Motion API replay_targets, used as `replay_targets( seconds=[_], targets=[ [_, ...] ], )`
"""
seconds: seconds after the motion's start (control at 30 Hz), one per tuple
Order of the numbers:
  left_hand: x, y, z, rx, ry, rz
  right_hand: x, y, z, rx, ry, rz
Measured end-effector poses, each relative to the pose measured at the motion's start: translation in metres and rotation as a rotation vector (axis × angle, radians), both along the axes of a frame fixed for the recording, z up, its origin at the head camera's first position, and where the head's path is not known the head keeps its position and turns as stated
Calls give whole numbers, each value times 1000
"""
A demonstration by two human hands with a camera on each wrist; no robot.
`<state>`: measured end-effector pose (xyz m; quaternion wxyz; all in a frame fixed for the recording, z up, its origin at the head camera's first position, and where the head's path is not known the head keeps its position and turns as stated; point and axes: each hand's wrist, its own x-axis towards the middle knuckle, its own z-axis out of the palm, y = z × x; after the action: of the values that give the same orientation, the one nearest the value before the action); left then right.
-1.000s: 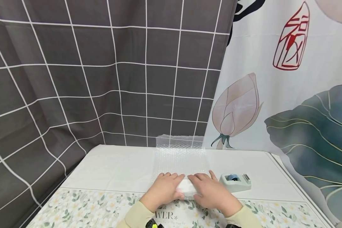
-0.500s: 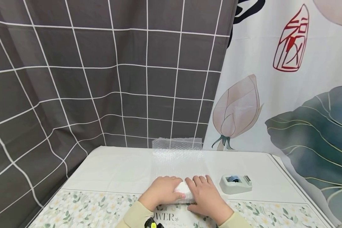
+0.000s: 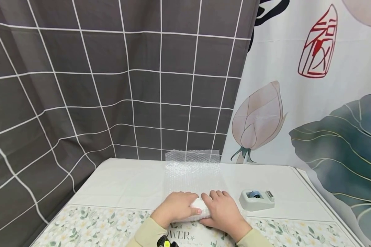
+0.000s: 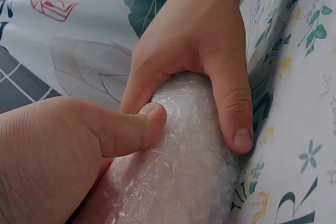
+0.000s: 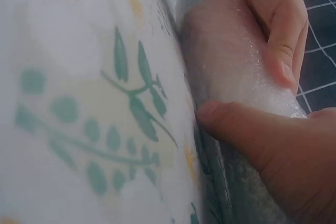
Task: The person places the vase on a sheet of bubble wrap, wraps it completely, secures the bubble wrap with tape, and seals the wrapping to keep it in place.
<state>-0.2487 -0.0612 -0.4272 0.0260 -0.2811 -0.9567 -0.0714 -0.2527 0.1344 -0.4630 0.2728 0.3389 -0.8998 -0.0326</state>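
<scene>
A roll wrapped in clear bubble wrap [image 3: 199,205] lies crosswise at the front of the table, its inside pinkish in the wrist views and hard to make out. From it a flat bubble wrap sheet [image 3: 190,176] runs back to the far table edge. My left hand [image 3: 175,207] grips the roll's left part, thumb on top in the left wrist view. Over the right part curls my right hand [image 3: 224,212]; its thumb presses the near side, low by the tablecloth, as the right wrist view shows on the roll [image 5: 226,61]. The far fingers are mostly hidden there.
A pale tape dispenser [image 3: 256,202] with a blue core stands just right of my right hand. A flowered cloth [image 3: 105,224] covers the near table. Behind the table hang a dark gridded curtain [image 3: 148,85] and a white lotus-print curtain [image 3: 266,120].
Both hands and the roll have come slightly nearer to me. My right hand has shifted its hold, spreading its fingers, then drawing its thumb in. The sheet's far end has slid slightly left.
</scene>
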Motion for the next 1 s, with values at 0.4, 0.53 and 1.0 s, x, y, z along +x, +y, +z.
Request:
replay_targets(
  seconds=[0.4,0.53,1.0],
  targets=[
    [26,17,11,-126,126,-4,6,-5,9,17,-106,-97],
    [35,26,11,-187,220,3,9,-8,12,-3,-152,-139],
    [35,29,3,-200,111,-63,19,-7,24,-45,-335,-179]
  ],
)
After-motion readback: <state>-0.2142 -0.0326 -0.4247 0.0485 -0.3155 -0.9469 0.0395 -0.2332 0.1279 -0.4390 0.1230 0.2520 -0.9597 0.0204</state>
